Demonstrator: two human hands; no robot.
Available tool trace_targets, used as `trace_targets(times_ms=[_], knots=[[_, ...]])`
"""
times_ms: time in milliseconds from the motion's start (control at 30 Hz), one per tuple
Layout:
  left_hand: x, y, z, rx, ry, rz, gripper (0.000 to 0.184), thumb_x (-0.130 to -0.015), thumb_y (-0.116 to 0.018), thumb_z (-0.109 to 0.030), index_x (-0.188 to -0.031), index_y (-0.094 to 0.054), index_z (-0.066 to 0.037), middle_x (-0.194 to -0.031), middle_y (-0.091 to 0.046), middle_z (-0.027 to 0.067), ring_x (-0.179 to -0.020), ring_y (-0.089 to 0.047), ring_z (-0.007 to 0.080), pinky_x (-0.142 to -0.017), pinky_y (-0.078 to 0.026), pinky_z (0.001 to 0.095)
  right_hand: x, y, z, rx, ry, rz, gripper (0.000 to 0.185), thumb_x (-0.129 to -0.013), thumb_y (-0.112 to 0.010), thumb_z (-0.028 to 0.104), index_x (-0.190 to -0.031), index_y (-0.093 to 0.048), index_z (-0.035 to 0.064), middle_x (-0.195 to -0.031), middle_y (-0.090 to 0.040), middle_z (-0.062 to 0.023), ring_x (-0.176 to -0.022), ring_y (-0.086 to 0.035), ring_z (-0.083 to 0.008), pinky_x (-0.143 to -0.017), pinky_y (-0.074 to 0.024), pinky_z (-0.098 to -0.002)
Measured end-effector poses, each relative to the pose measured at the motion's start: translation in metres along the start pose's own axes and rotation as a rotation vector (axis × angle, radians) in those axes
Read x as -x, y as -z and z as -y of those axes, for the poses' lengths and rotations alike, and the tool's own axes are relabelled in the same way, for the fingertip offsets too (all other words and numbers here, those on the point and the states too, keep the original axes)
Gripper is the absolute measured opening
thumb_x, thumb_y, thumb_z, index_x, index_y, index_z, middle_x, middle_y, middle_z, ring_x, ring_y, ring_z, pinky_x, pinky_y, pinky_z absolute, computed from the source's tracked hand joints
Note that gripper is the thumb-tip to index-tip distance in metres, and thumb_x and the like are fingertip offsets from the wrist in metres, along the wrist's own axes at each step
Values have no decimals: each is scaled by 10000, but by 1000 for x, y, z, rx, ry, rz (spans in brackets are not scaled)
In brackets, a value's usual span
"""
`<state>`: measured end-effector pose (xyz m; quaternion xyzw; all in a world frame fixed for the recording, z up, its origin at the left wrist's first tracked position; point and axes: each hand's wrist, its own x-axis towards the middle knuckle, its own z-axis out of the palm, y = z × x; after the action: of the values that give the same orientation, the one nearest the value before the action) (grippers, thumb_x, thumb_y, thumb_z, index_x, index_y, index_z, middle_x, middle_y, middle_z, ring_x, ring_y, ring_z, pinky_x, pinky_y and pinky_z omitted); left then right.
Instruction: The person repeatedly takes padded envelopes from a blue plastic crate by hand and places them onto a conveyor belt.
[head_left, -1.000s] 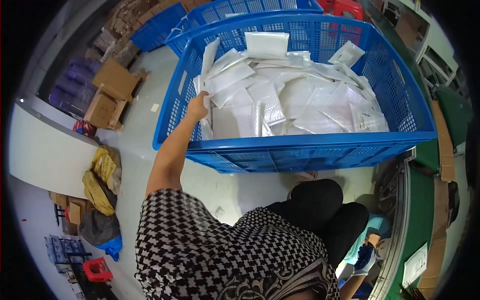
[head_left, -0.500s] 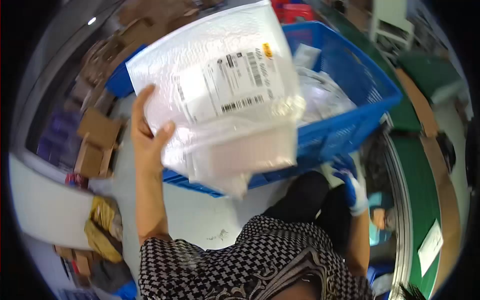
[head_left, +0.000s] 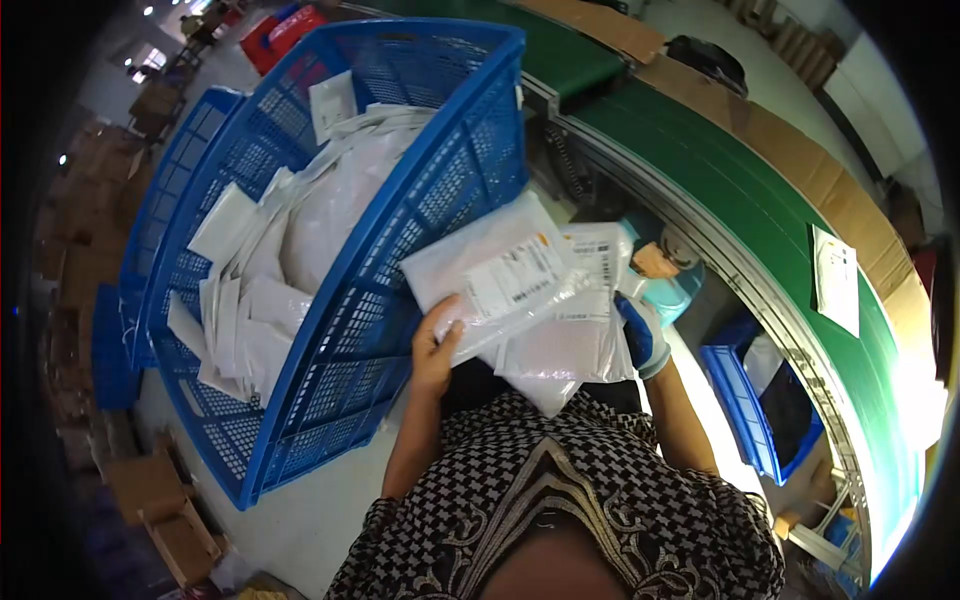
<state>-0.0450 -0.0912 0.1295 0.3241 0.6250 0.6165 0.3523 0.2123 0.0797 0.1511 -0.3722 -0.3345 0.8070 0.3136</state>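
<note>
My bare left hand (head_left: 436, 345) grips the lower left edge of a white padded envelope (head_left: 480, 270) with a printed label, in front of my body. My right hand (head_left: 642, 335), in a blue and white glove, holds the right side of a stack of white packages (head_left: 570, 345). The envelope overlaps the stack. To the left stands a big blue plastic crate (head_left: 335, 330) holding several white envelopes (head_left: 335, 220).
A green conveyor belt (head_left: 715, 150) curves along the right, with one white labelled package (head_left: 835, 280) on it. A smaller blue bin (head_left: 740, 410) sits below the belt. Cardboard boxes (head_left: 150, 490) lie at the lower left.
The view has turned right toward the conveyor. My left hand has lifted packages out of the crate and brought them before my body. My gloved right hand has come up and taken hold of the stack.
</note>
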Motion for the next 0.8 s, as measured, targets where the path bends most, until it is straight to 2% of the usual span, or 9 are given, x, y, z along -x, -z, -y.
trace_targets(times_ms=[100, 167, 267, 333, 400, 433, 500, 733, 800], knots=[[-4, -7, -4, -3, 5, -12, 336, -837, -519, -9, -1172, -513, 22, -1219, -509, 116, -1096, -467, 206, -992, -303, 278, -1, 27, 10, -33, 137, -117, 324, -848, -552, 133, -1106, -558, -63, -975, -623, -131, -855, -577, -164, -748, -456, -258], [-4, -7, 1, -183, -82, -19, 302, -842, -516, -14, -1142, -528, 21, -1180, -522, 118, -1066, -476, 204, -975, -314, 274, -5, 47, 21, -72, 284, -230, 308, -848, -552, 134, -1086, -573, -62, -966, -625, -125, -848, -571, -157, -741, -450, -254], [-7, -9, 5, -109, -59, -22, 282, -849, -513, -30, -1126, -535, 20, -1154, -532, 121, -1045, -480, 210, -968, -316, 281, -12, 85, 42, -2, 445, -237, 309, -852, -552, 129, -1094, -570, -61, -969, -624, -119, -845, -569, -157, -741, -442, -239], [-5, -11, -3, -267, -69, -54, 254, -842, -513, -43, -1085, -550, 23, -1116, -563, 126, -1032, -504, 217, -950, -339, 281, -17, 108, 58, 122, 603, -323, 299, -855, -552, 121, -1096, -571, -55, -978, -624, -111, -831, -572, -156, -737, -440, -227], [-4, -13, -8, -272, -60, -52, 245, -849, -506, -54, -1078, -551, 22, -1113, -563, 131, -1028, -506, 225, -947, -344, 288, -14, 96, 102, -133, 619, -465, 280, -861, -547, 112, -1090, -578, -46, -962, -626, -108, -810, -573, -152, -728, -442, -216], [-4, -12, -10, -264, -64, -34, 245, -849, -506, -54, -1078, -551, 22, -1113, -563, 131, -1028, -506, 225, -947, -344, 288, -21, 109, 119, -187, 661, -482, 267, -848, -575, 130, -1054, -592, -39, -890, -629, -94, -741, -577, -146, -683, -465, -229], [-5, -11, -9, -261, -48, -50, 249, -853, -500, -62, -1083, -549, 19, -1110, -561, 133, -1026, -504, 231, -949, -342, 293, -43, 173, 157, 141, 650, -634, 262, -828, -610, 150, -1014, -601, -34, -815, -622, -86, -680, -574, -147, -611, -489, -251], [-2, -8, -3, -202, -85, -45, 251, -866, -495, -75, -1094, -545, 16, -1130, -540, 137, -1035, -485, 230, -960, -329, 303, -35, 287, 204, -100, 750, -917, 292, -807, -639, 136, -1033, -577, -38, -918, -631, -142, -756, -623, -239, -655, -526, -324], [0, -7, 0, -189, -69, -59, 252, -870, -493, -79, -1098, -543, 15, -1137, -533, 139, -1038, -479, 230, -964, -325, 306, -32, 310, 214, -110, 796, -907, 303, -812, -629, 126, -1058, -564, -39, -947, -625, -150, -777, -624, -251, -683, -525, -329]])
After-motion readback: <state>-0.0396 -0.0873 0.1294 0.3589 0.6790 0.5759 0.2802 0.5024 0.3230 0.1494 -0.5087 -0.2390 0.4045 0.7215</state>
